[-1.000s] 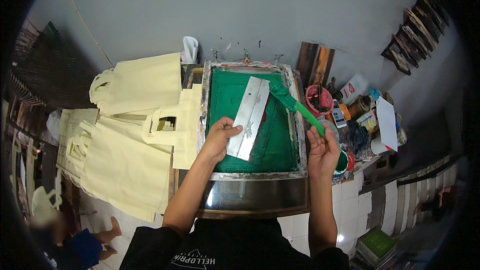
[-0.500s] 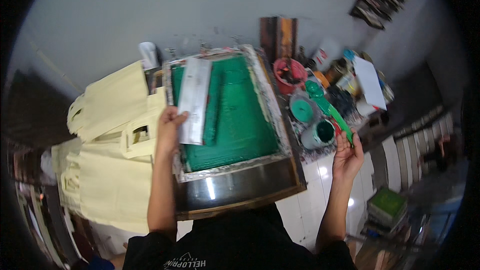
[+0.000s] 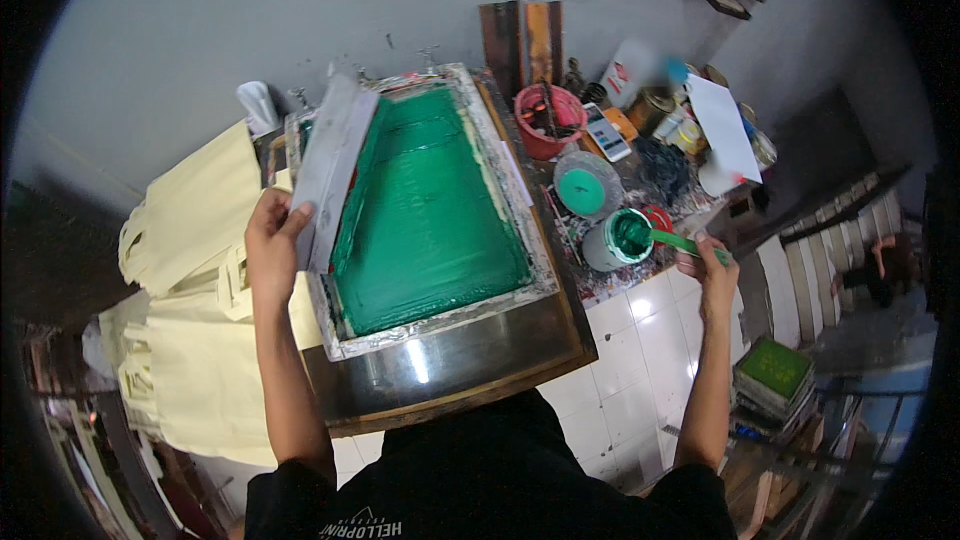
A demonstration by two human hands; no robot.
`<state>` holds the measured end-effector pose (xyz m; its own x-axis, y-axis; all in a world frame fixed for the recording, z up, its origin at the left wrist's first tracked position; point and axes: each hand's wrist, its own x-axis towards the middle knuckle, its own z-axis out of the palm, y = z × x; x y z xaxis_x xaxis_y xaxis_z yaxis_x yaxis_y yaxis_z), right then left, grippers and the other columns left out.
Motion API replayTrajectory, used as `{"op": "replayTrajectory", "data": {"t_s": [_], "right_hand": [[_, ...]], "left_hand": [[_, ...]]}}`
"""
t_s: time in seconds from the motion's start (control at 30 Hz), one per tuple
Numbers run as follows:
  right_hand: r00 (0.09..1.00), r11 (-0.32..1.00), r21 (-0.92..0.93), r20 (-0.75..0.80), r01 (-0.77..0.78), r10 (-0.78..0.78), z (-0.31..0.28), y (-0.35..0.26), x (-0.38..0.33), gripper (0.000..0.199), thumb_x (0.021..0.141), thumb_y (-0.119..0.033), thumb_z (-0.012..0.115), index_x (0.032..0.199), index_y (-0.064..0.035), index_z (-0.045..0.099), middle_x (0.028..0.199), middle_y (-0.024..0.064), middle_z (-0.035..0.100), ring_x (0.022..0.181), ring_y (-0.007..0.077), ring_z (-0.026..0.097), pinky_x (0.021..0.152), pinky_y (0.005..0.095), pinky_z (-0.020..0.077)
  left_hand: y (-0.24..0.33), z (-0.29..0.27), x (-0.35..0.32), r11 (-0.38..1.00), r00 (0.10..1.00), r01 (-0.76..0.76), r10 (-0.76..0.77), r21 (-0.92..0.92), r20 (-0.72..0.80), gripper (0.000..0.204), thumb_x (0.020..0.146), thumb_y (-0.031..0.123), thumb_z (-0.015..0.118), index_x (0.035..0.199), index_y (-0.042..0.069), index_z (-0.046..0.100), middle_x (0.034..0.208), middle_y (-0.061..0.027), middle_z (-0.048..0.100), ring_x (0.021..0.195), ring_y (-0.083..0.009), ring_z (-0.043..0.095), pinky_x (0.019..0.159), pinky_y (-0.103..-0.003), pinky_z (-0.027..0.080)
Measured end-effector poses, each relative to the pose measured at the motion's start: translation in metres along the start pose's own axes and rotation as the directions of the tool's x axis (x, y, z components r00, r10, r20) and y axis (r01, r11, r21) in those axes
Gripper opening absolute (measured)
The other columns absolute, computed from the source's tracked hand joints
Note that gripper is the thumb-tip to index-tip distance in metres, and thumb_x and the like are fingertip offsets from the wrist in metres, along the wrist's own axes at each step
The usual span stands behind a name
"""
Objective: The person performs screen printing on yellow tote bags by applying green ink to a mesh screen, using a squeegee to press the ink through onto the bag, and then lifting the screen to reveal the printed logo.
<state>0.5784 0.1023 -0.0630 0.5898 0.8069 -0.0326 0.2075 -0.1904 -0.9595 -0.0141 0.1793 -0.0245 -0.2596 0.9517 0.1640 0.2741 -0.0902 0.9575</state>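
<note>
Looking down at a print table w/ two bare hands at work.
Left hand: the left hand (image 3: 272,245) is shut round the low end of a long grey squeegee (image 3: 331,172), fingers curled on its edge.
Squeegee: it leans along the left side of the screen frame (image 3: 437,315), tilted up, w/ its far end near the top left corner. It has some green on it.
Screen: the mesh (image 3: 425,215) inside the frame is all wet w/ green ink. The frame sits on a shiny metal table (image 3: 440,365).
Right hand: the right hand (image 3: 708,265) is shut on a green stick (image 3: 688,242), prob. an ink scoop. The other end of the stick goes into an ink can (image 3: 618,240) w/ green ink in it.
Ink can: it stands on a messy side bench (image 3: 610,285), just right of the frame, well apart from the squeegee.
Near the can: a round lid (image 3: 588,185) w/ a green blob lies just behind it. A red bucket (image 3: 548,120) stands further back.
Left side: pale yellow cloth bags (image 3: 190,290) lie in a heap next to the table, by the left arm.
Floor: white tiles (image 3: 640,380) show under the right arm, and a stack of books (image 3: 770,380) w/ a green top sits to the right.
</note>
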Motion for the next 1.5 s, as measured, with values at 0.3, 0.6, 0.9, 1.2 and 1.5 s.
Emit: {"op": "replayTrajectory", "data": {"t_s": [0.3,0.6,0.9,1.2,1.5], "right_hand": [[0.453,0.439,-0.188,0.618,0.879,-0.643,0.154,-0.148,-0.044,0.065,0.080,-0.027,0.083,0.135,-0.0027,0.057,0.130,0.0194,0.061,0.121,0.0382,0.057,0.104,0.0447,0.0449],[0.069,0.219,0.089,0.778,0.972,-0.624,0.311,-0.133,-0.028,0.020,0.092,-0.022,0.067,0.096,-0.0029,0.063,0.086,0.0170,0.066,0.081,0.0380,0.064,0.071,0.0481,0.0509],[0.222,0.236,-0.124,0.864,0.964,-0.452,0.463,-0.151,0.057,0.035,0.098,-0.037,0.060,0.100,-0.0022,0.063,0.096,0.0247,0.069,0.092,0.0453,0.066,0.077,0.0534,0.0510],[0.289,0.165,-0.239,0.833,0.957,-0.472,0.473,-0.148,0.036,0.061,0.087,-0.063,0.064,0.083,-0.0024,0.065,0.083,0.0196,0.070,0.082,0.0411,0.068,0.072,0.0514,0.0514],[0.213,0.151,-0.151,0.739,0.977,-0.640,0.443,-0.120,0.003,0.057,0.085,-0.061,0.067,0.075,-0.0052,0.062,0.075,0.0151,0.067,0.074,0.0362,0.067,0.065,0.0479,0.0496]], "left_hand": [[0.058,0.045,-0.060,0.670,0.863,-0.477,0.236,0.568,0.447,0.024,0.079,-0.004,0.063,0.099,0.003,0.054,0.093,-0.0185,0.063,0.086,-0.0431,0.064,0.074,-0.049,0.051],[0.036,0.039,0.006,0.577,0.834,-0.550,0.341,0.604,0.433,0.022,0.083,0.001,0.067,0.104,0.002,0.061,0.095,-0.0173,0.067,0.088,-0.0389,0.066,0.078,-0.048,0.053],[-0.047,0.023,0.187,0.697,0.907,-0.381,0.154,0.608,0.392,0.029,0.094,0.018,0.065,0.119,0.003,0.066,0.102,-0.0243,0.069,0.098,-0.0431,0.066,0.085,-0.047,0.051],[-0.062,0.014,0.188,0.786,0.892,-0.350,0.113,0.509,0.438,0.028,0.095,0.023,0.065,0.114,0.003,0.067,0.092,-0.0241,0.069,0.089,-0.0398,0.067,0.080,-0.045,0.050],[-0.059,0.006,0.126,0.811,0.890,-0.371,0.171,0.453,0.424,0.024,0.095,0.019,0.066,0.109,0.000,0.068,0.087,-0.0236,0.068,0.080,-0.0397,0.066,0.074,-0.044,0.049]]}}
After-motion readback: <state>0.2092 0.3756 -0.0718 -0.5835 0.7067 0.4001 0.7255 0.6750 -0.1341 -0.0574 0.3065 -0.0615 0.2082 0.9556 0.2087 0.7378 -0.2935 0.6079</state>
